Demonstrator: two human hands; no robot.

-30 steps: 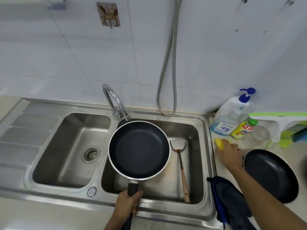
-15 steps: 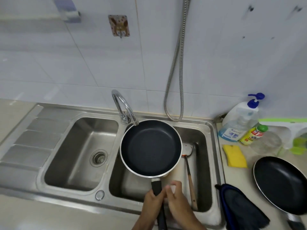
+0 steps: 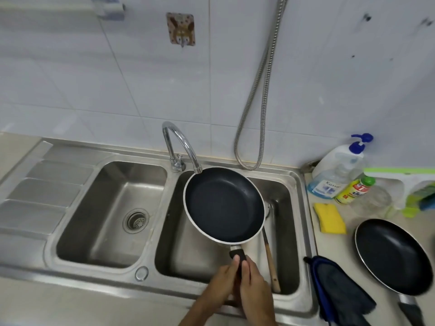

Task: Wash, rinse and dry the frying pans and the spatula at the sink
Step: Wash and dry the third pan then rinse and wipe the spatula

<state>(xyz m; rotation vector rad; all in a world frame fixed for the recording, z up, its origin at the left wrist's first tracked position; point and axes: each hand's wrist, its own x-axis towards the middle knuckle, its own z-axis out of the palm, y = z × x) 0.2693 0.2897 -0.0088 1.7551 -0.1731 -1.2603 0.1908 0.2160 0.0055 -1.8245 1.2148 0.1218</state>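
A black frying pan (image 3: 223,203) with a pale rim hangs over the right sink basin (image 3: 290,198), just under the tap spout. My left hand (image 3: 220,282) and my right hand (image 3: 253,283) both grip its black handle near the front edge. A spatula (image 3: 269,250) with a wooden handle lies in the same basin, its metal blade partly hidden behind the pan. A second black frying pan (image 3: 392,255) sits on the counter at the right.
The chrome tap (image 3: 179,147) stands between the two basins; the left basin (image 3: 113,208) has a drain strainer. A yellow sponge (image 3: 329,217), soap bottles (image 3: 336,175) and a dark blue cloth (image 3: 339,295) are on the right counter. A metal hose (image 3: 261,90) hangs on the wall.
My right hand left the yellow sponge on the counter and came across to the pan handle beside my left hand. The pan has stayed over the right basin.
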